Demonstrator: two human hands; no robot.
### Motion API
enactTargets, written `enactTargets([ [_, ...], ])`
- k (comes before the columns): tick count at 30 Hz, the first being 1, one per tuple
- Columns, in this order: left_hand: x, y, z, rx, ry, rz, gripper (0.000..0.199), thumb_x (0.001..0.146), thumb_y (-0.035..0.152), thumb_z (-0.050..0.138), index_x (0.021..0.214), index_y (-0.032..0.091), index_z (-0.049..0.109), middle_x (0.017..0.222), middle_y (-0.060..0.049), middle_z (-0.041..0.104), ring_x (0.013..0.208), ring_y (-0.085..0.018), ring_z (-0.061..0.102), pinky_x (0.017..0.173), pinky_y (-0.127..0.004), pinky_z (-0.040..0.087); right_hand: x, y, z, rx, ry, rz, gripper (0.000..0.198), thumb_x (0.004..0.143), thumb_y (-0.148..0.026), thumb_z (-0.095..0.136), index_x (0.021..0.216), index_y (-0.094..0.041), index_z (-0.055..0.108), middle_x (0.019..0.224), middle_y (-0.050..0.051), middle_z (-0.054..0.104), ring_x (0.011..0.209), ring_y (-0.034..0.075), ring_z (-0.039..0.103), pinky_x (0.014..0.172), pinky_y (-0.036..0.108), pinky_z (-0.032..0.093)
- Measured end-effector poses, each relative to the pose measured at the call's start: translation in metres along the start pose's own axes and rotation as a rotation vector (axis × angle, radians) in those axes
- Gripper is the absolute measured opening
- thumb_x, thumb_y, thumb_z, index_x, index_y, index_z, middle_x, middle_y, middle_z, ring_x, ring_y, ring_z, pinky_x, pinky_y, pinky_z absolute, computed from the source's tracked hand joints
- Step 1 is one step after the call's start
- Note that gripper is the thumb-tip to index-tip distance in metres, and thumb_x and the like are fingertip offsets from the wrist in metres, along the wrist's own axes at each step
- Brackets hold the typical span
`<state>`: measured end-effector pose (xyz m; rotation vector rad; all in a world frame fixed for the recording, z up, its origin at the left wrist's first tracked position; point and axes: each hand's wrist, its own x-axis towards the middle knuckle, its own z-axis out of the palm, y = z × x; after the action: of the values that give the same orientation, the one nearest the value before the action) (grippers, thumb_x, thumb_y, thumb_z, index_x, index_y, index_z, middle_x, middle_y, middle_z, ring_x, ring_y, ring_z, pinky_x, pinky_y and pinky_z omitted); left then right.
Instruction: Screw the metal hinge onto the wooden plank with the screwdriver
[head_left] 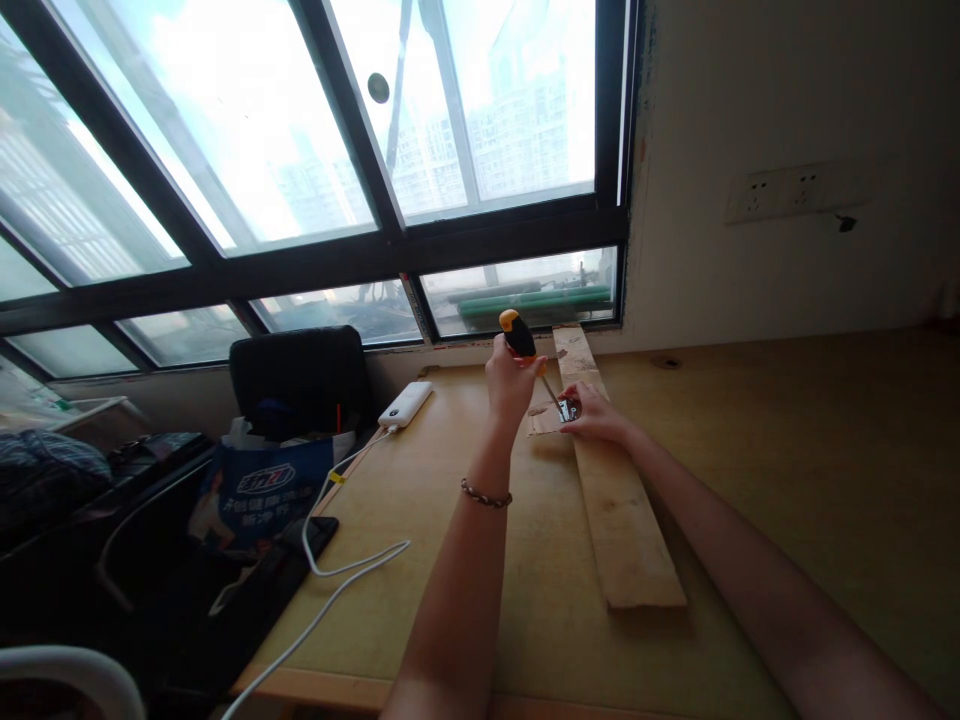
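Observation:
My left hand is wrapped round the lower handle of a yellow and black screwdriver. The tool leans, its metal shaft slanting down to the right. At its tip lies a small dark, shiny metal piece, which the fingers of my right hand pinch from the right side. Under both hands runs a long wooden board, with a shorter wooden piece sticking out to its left. Whether the tip sits in a screw is too small to tell.
The board lies on a wooden table. A white power bank with a white cable rests near the table's left edge. Beyond that edge stand a black chair and a blue bag. Windows and a wall border the back.

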<state>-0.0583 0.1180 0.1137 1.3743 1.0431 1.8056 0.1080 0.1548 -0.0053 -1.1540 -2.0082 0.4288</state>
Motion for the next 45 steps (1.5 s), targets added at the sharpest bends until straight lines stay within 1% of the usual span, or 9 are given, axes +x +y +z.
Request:
enactTargets([
  [6,0.005,-0.012,0.001,-0.116,-0.137,-0.053,0.042,0.052,0.0,0.067,0.081,0.019,0.045,0.068,0.003,0.055,0.061,-0.011,0.055,0.06,-0.02,0.039,0.0,0.0,0.0,-0.003,-0.004,0.001,0.056,0.049,-0.031,0.077,0.098,-0.018,0.054,0.098,0.006,0.055,0.095,0.023,0.051,0.083,0.038,0.042],
  [10,0.0,-0.012,0.009,-0.115,-0.124,-0.041,0.042,0.055,0.006,0.068,0.084,0.02,0.04,0.066,0.005,0.053,0.06,-0.01,0.053,0.06,-0.02,0.039,0.001,0.0,0.0,-0.006,-0.01,-0.003,0.057,0.05,-0.033,0.077,0.1,-0.018,0.053,0.098,0.006,0.055,0.095,0.023,0.051,0.082,0.037,0.042],
  [17,-0.002,-0.005,0.011,0.072,-0.009,0.034,0.039,0.045,0.021,0.079,0.066,0.018,0.047,0.059,0.004,0.045,0.062,-0.012,0.048,0.056,-0.02,0.033,0.001,0.002,0.001,-0.007,-0.014,0.0,0.056,0.051,-0.031,0.077,0.099,-0.018,0.052,0.098,0.006,0.055,0.095,0.023,0.05,0.082,0.037,0.041],
  [22,0.001,-0.003,0.004,0.412,-0.056,0.107,0.034,0.053,0.035,0.075,0.063,0.018,0.047,0.059,0.003,0.048,0.062,-0.013,0.049,0.057,-0.022,0.034,0.001,0.002,0.002,0.017,-0.003,-0.001,0.056,0.05,-0.03,0.077,0.097,-0.018,0.05,0.099,0.006,0.055,0.094,0.022,0.051,0.082,0.037,0.041],
  [24,0.002,-0.005,0.001,0.469,-0.054,0.109,0.032,0.054,0.036,0.073,0.066,0.018,0.049,0.063,0.001,0.052,0.063,-0.014,0.051,0.058,-0.023,0.036,0.001,0.001,0.001,0.016,-0.009,-0.002,0.056,0.05,-0.03,0.077,0.097,-0.019,0.049,0.098,0.006,0.055,0.094,0.022,0.05,0.082,0.037,0.042],
  [28,0.006,-0.011,0.001,0.382,-0.052,0.107,0.029,0.055,0.033,0.072,0.068,0.017,0.052,0.066,0.0,0.056,0.063,-0.014,0.054,0.059,-0.024,0.039,0.0,-0.003,-0.002,0.01,-0.016,-0.003,0.055,0.051,-0.031,0.076,0.098,-0.018,0.05,0.098,0.006,0.054,0.093,0.022,0.05,0.081,0.036,0.041],
  [36,0.0,-0.013,0.01,-0.132,-0.235,-0.017,0.024,0.06,0.022,0.067,0.076,0.015,0.052,0.072,0.0,0.057,0.07,-0.015,0.06,0.067,-0.028,0.045,0.0,-0.004,-0.002,-0.015,-0.016,0.0,0.056,0.051,-0.03,0.077,0.1,-0.017,0.052,0.097,0.006,0.054,0.093,0.022,0.049,0.08,0.034,0.041],
  [40,-0.002,-0.01,0.012,-0.069,-0.313,0.043,0.02,0.066,0.019,0.062,0.08,0.016,0.048,0.075,-0.002,0.059,0.078,-0.017,0.062,0.071,-0.029,0.046,0.001,0.001,0.0,-0.009,-0.002,-0.01,0.059,0.05,-0.032,0.077,0.101,-0.018,0.052,0.097,0.006,0.054,0.094,0.022,0.049,0.08,0.035,0.041],
  [45,-0.002,-0.011,0.012,0.182,-0.284,0.165,0.019,0.072,0.018,0.056,0.087,0.018,0.043,0.081,-0.005,0.063,0.081,-0.017,0.061,0.071,-0.028,0.044,0.002,0.004,0.003,-0.027,-0.004,-0.008,0.06,0.049,-0.033,0.077,0.101,-0.018,0.052,0.098,0.006,0.055,0.094,0.023,0.049,0.08,0.035,0.041],
])
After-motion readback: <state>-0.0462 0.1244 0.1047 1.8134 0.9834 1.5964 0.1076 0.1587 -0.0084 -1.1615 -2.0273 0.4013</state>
